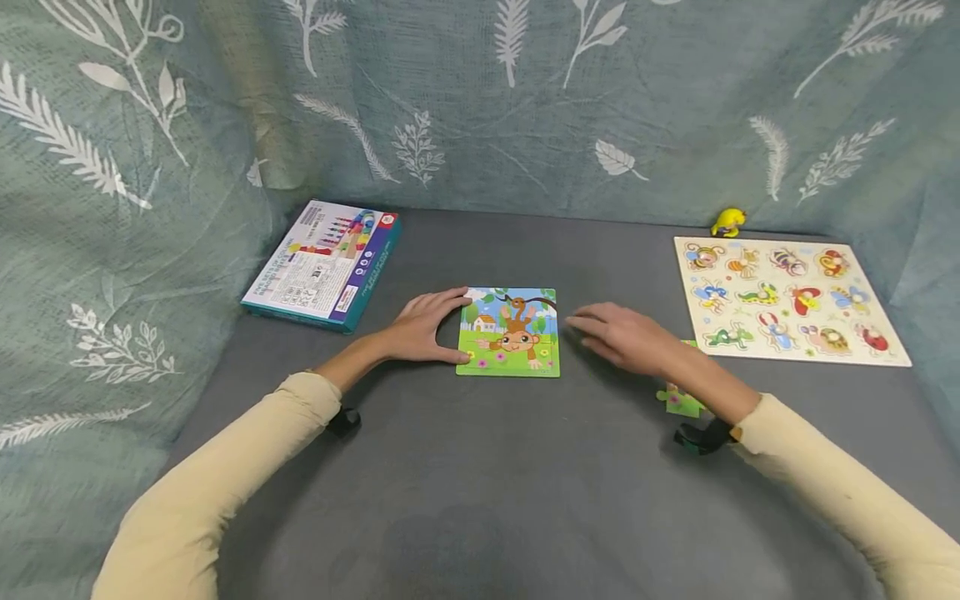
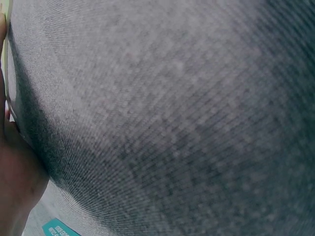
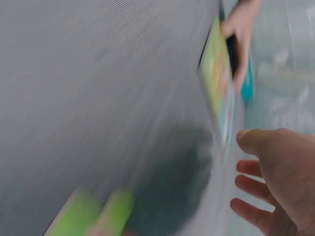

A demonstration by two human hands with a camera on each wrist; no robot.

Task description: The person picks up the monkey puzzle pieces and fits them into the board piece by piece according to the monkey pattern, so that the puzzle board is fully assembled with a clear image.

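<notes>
A square jigsaw puzzle [image 1: 510, 337] with a picture of a monkey hanging upside down lies flat on the grey table. My left hand [image 1: 423, 329] rests at its left edge, thumb near the lower corner and fingertips by the upper one. Just off the puzzle's right side is my right hand [image 1: 622, 337], fingers extended and holding nothing. In the right wrist view, that hand [image 3: 280, 177] has its thumb and fingers apart above the table, with the puzzle [image 3: 216, 73] beyond. Loose green puzzle pieces [image 1: 681, 403] lie partly hidden under the right forearm.
To the left lies a boxed paint set [image 1: 322, 262]. A wooden board with insect pictures [image 1: 795, 300] is at the right, with a small yellow toy [image 1: 728, 222] behind it. Leaf-patterned cloth [image 1: 480, 108] hangs along the table's back and sides.
</notes>
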